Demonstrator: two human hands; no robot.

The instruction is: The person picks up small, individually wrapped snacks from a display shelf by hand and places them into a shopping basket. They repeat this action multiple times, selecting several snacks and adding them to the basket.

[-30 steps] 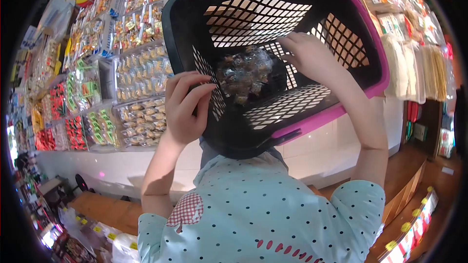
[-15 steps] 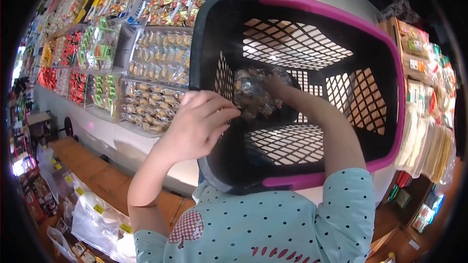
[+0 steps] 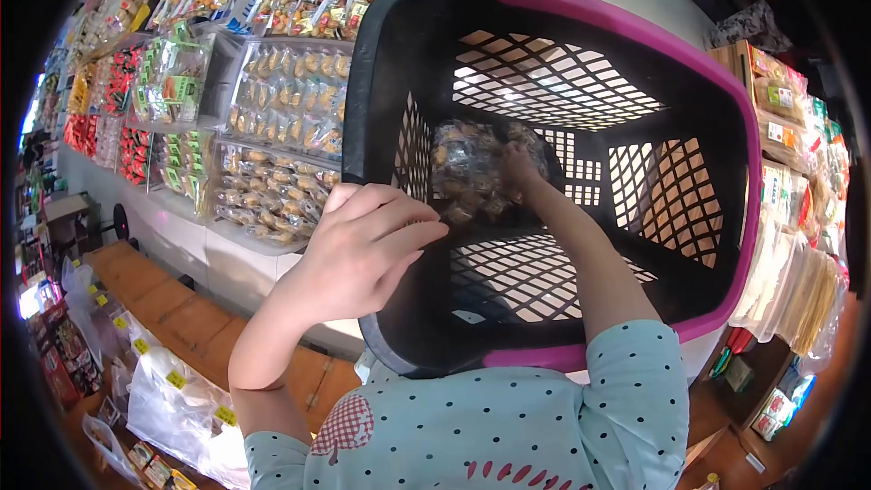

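A black shopping basket point(image 3: 626, 127) with magenta handles is tipped toward me, its mouth facing up. My left hand point(image 3: 363, 249) is curled over its left rim, fingers bent inward over the edge. Down inside, my right hand point(image 3: 519, 168) reaches among a small heap of brownish snacks in clear plastic wrappers point(image 3: 464, 159). These packets lie at the basket's bottom on the left side. The right fingers rest against the wrappers and are partly lost in the dark heap, so I cannot tell whether they grip a packet.
Left of the basket, trays of wrapped snacks point(image 3: 290, 100) line a white display counter point(image 3: 240, 254), with red and green packets beyond. Bagged goods point(image 3: 787, 136) stand on shelves at the right. A wooden bench point(image 3: 172, 295) and white plastic bags point(image 3: 172, 408) are at the lower left.
My right hand has shifted slightly right and down within the heap. The basket sits a little more to the left in view. My left hand stays at the rim.
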